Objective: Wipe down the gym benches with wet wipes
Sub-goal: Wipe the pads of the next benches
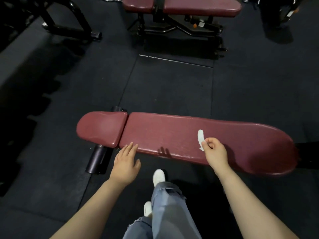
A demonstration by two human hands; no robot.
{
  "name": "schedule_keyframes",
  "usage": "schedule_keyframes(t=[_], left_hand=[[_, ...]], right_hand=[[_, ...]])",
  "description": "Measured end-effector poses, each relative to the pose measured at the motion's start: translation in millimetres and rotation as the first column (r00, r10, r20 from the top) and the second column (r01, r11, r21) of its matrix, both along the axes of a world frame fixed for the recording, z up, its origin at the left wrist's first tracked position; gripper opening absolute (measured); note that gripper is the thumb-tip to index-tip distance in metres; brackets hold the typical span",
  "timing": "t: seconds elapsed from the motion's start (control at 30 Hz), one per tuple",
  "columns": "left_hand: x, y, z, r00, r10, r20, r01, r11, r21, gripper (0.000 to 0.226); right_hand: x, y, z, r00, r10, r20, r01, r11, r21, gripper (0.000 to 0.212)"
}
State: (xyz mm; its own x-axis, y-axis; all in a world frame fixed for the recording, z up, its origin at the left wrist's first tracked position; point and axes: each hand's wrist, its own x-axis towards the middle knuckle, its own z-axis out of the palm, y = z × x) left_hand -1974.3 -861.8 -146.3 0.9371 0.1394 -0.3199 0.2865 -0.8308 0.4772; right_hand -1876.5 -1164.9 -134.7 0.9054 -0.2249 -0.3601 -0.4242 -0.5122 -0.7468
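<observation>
From the head view, a maroon padded bench (172,135) lies flat across the dark rubber floor (172,87). The right hand (214,152) pinches a white wet wipe (200,138) above the bench's long pad, toward its right half. The left hand (126,163) is relaxed with straight fingers, holding nothing, at the bench's near edge beside the seat gap. A second bench (198,6) stands beyond it.
</observation>
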Motion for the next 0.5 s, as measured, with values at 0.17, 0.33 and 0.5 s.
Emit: schedule_keyframes(t=[0.17, 0.33, 0.5], left_hand=[[37.4, 29.1, -19.0, 1.000, -0.019, -0.021, 0.018, 1.000, -0.016, 0.062], [78.7, 55.8, -43.9, 0.994, -0.080, -0.080, 0.081, 0.997, 0.006, 0.063], [116.4, 69.0, -68.7, 0.989, -0.090, -0.118, 0.091, 0.996, 0.005, 0.061]], right_hand=[[44.2, 33.3, -34.2, 0.986, 0.096, -0.137, -0.106, 0.992, -0.065, 0.011], [88.8, 57.3, -65.5, 0.943, 0.184, -0.277, -0.221, 0.969, -0.110, 0.006], [136.3, 60.6, -87.0, 0.917, 0.153, -0.368, -0.228, 0.958, -0.172, 0.014]])
